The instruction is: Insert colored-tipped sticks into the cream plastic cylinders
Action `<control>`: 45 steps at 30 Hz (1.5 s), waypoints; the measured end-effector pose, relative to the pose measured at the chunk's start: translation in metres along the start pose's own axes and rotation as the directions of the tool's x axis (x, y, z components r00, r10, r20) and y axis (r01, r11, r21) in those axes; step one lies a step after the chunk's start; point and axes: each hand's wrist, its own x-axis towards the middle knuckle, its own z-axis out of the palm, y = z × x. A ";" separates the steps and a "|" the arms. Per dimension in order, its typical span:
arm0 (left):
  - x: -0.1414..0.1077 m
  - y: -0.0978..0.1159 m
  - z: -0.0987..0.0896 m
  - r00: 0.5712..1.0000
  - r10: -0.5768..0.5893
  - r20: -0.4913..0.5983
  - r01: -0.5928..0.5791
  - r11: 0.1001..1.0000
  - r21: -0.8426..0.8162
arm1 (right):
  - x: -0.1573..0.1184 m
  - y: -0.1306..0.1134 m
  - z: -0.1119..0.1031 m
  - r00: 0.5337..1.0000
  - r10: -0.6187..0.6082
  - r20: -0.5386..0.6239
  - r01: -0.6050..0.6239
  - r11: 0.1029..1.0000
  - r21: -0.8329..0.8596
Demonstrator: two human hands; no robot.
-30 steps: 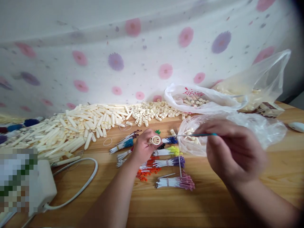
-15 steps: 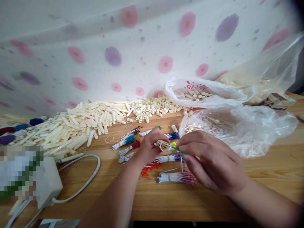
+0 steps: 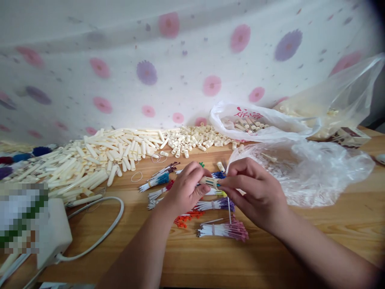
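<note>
My left hand (image 3: 188,186) is closed around a cream slotted plastic tube (image 3: 209,182), held level above the table. Blue-green strands show through the tube's slots and at its right end. My right hand (image 3: 258,190) pinches at that end, its fingertips on the strands. A thin white stick (image 3: 229,210) points down below my right fingers. Under the hands lie bundles of white sticks with coloured tips: a pink bundle (image 3: 222,229), a purple bundle (image 3: 215,204), orange tips (image 3: 189,218), and a teal bundle (image 3: 155,182).
Long cream tubes (image 3: 99,152) and short slotted tubes (image 3: 195,138) are heaped along the back. On the right are a white bag (image 3: 270,130) holding finished-looking tubes and a crumpled clear bag (image 3: 315,172). A white box with a cable (image 3: 54,233) stands at left.
The slotted tube has turned from facing me with its open end to lying level, side on. Blue-green strands now show inside it. My right hand has come closer to my left.
</note>
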 end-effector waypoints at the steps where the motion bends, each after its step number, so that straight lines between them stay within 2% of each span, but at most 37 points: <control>1: 0.000 0.000 0.001 1.000 -0.002 -0.011 0.002 0.999 0.034 | 0.001 0.001 -0.001 1.000 0.008 0.012 -0.008 1.000 0.006; 6: 0.001 -0.002 0.005 0.994 0.031 -0.100 -0.008 0.976 0.218 | 0.003 0.005 -0.002 0.999 0.035 0.010 -0.035 0.999 -0.009; 10: 0.002 -0.004 0.006 0.991 0.044 -0.129 -0.006 0.959 0.284 | 0.002 0.010 0.002 0.998 0.065 0.013 -0.066 0.997 0.027; 16: 0.001 -0.004 0.005 0.979 0.030 -0.204 0.042 0.939 0.340 | -0.004 0.013 0.015 0.965 0.260 -0.042 -0.249 0.952 0.178; 19: 0.001 -0.002 0.004 0.976 0.011 -0.218 0.076 0.919 0.386 | -0.007 0.015 0.021 0.925 0.379 -0.020 -0.358 0.889 0.284; 23: 0.002 -0.002 0.003 0.976 -0.003 -0.219 0.101 0.892 0.440 | -0.009 0.017 0.030 0.847 0.532 0.024 -0.479 0.742 0.470; 27: 0.002 -0.003 0.004 0.975 0.006 -0.224 0.103 0.874 0.475 | -0.012 0.016 0.037 0.797 0.601 0.060 -0.509 0.614 0.604; 30: 0.001 -0.005 0.004 0.973 -0.001 -0.229 0.109 0.881 0.461 | -0.014 0.016 0.038 0.790 0.608 0.080 -0.495 0.554 0.669; 33: 0.001 -0.007 0.004 0.973 -0.029 -0.230 0.129 0.890 0.437 | -0.014 0.018 0.035 0.806 0.586 0.080 -0.502 0.606 0.617; 38: 0.002 -0.008 0.005 0.971 -0.057 -0.230 0.162 0.869 0.468 | -0.008 0.018 0.028 0.823 0.563 0.080 -0.540 0.731 0.417; 42: 0.002 -0.007 0.007 0.968 -0.086 -0.236 0.192 0.857 0.479 | -0.008 0.017 0.031 0.818 0.570 0.080 -0.558 0.750 0.354; 45: 0.002 -0.008 0.007 0.961 -0.132 -0.241 0.224 0.886 0.407 | -0.009 0.024 0.032 0.814 0.578 0.053 -0.553 0.744 0.375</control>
